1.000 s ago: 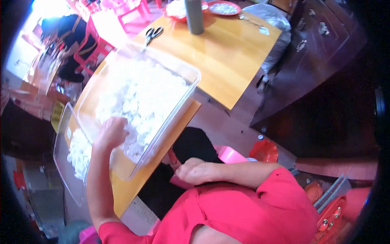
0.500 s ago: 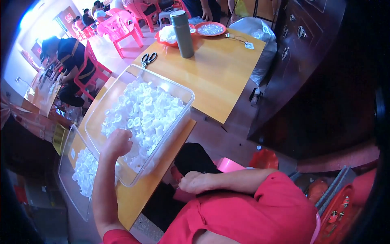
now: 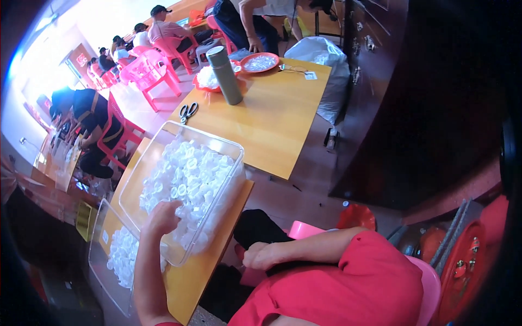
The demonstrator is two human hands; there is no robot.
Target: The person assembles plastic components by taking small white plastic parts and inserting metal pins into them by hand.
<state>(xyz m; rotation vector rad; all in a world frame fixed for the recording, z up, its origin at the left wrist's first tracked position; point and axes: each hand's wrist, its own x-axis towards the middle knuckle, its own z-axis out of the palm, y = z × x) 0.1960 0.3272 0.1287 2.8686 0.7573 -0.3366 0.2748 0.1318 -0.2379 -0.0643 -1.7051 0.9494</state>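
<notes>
A large clear plastic bin [image 3: 235, 157] stands on the wooden table, holding a heap of small translucent white plastic ring-shaped pieces [image 3: 190, 174]. My left hand [image 3: 164, 217] is at the near left part of this bin, over the heap, its fingers curled; what they hold, if anything, is hidden. Beside it on the left, a second clear bin [image 3: 97, 239] carries more of the white pieces [image 3: 124, 255], partly behind my left forearm. Down by my lap, my right hand [image 3: 260, 255] is closed, and I cannot see whether something is inside it.
On the far table [image 3: 277, 130] are scissors [image 3: 188, 113], a green-grey flask [image 3: 224, 76], a red bowl of white pieces [image 3: 208, 79] and a red plate [image 3: 261, 62]. A white sack [image 3: 326, 70] stands behind. People sit on pink chairs [image 3: 149, 76]; one person [image 3: 253, 22] bends over the far end.
My view has shifted, so the tables sit lower in the picture. My left hand stays over the bin and my right by my lap. The person at the far end shows more fully.
</notes>
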